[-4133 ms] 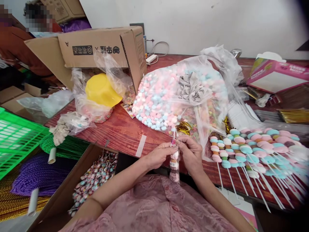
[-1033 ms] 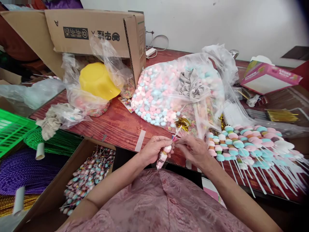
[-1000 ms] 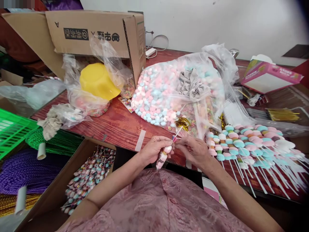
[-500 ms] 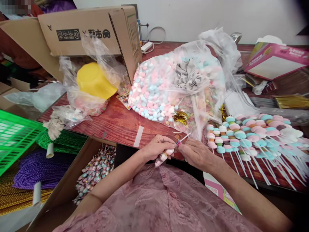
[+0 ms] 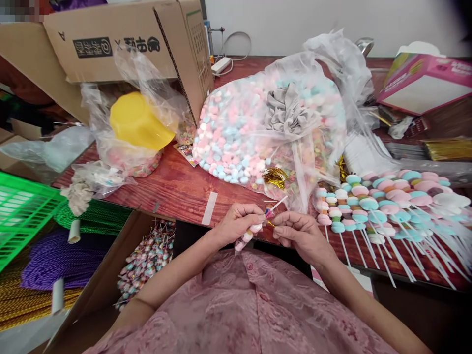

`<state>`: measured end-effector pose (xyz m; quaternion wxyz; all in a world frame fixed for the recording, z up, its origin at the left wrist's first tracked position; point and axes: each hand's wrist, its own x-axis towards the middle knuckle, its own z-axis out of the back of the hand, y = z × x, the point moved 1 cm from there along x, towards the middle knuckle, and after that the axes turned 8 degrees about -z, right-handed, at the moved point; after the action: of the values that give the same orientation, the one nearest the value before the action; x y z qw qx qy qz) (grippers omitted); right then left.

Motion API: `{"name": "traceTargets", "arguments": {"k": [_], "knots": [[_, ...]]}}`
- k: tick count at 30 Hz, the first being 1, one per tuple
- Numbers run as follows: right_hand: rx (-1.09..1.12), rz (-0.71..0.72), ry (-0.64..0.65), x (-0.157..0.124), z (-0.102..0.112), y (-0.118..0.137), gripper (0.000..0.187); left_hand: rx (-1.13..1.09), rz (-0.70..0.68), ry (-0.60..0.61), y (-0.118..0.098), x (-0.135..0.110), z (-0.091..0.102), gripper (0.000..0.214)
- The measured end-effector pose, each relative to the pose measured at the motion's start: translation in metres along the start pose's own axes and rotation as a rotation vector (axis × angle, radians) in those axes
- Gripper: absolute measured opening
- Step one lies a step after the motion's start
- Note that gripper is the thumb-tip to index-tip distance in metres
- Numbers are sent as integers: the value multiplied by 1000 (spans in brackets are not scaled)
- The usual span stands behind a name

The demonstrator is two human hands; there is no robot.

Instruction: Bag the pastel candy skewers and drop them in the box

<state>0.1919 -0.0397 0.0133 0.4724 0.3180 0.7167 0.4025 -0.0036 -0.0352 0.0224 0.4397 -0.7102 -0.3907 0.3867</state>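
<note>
Left hand (image 5: 238, 225): grip clamped on wrapped candy skewer (image 5: 248, 236).
Right hand (image 5: 300, 235): fingertips pinched together on gold twist tie (image 5: 271, 224).

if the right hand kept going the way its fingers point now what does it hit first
Its fingers point left, toward the wrapped candy skewer held in the left hand. The right hand would likely meet the skewer's tied neck first, then the left hand's fingers; the depth is hard to judge.

Both forearms bent inward, left hand (image 5: 238, 225) and right hand (image 5: 299, 235) close together, fingers pinched.
</note>
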Motion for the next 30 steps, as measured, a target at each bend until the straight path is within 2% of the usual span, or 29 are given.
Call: {"name": "traceTargets", "arguments": {"k": [3,5,7,9,12,15,17,19,23,30], "knots": [[88,1,-55,5,-2,-5,27,38,-53,-38,2,-2,2,30],[24,10,-71,6,-4,-6,24,39,-65,-60,4,-2,4,31],[-129,38,-35,6,-7,-4,20,50,-62,-80,5,-3,5,32],[-343,134,-15,6,-8,0,15,64,-67,-102,5,-3,6,33],[-612,388,-173,2,-4,10,15,39,-65,-153,3,-2,4,32],[-628,576,-354,-2,-2,19,13,-5,-43,-194,2,-1,2,32],[-604,652,-356,-2,-9,22,10,5,-53,-185,1,0,1,30],[-620,707,-297,0,-22,22,11,36,-88,-170,1,0,-1,27],[-612,695,-239,10,-42,16,22,97,-139,-159,3,-2,-1,27],[-377,442,-177,20,-37,4,16,95,-142,-108,17,-10,9,33]]}}
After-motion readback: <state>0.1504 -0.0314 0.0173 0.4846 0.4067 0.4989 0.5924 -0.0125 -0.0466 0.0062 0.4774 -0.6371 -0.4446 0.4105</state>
